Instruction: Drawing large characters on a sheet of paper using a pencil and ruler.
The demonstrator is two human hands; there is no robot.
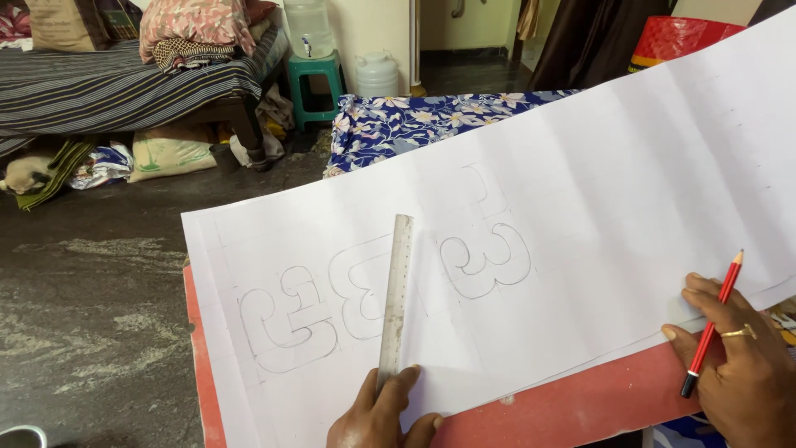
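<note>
A long white paper sheet (pixel 580 191) with pencilled outline shapes lies on a red board (pixel 580 406). My left hand (pixel 381 415) presses down the near end of a steel ruler (pixel 395 299), which lies on the sheet between two of the drawn shapes, pointing away from me. My right hand (pixel 738 365), with a ring on one finger, rests on the sheet's right edge and holds a red pencil (pixel 711 323) with its tip pointing up, off the paper.
A floral blue cloth (pixel 414 120) lies beyond the sheet. A bed with striped bedding (pixel 116 83) stands at the back left, with a green stool (pixel 315 83) and white water container (pixel 377 75) beside it. Dark stone floor (pixel 91 274) is on the left.
</note>
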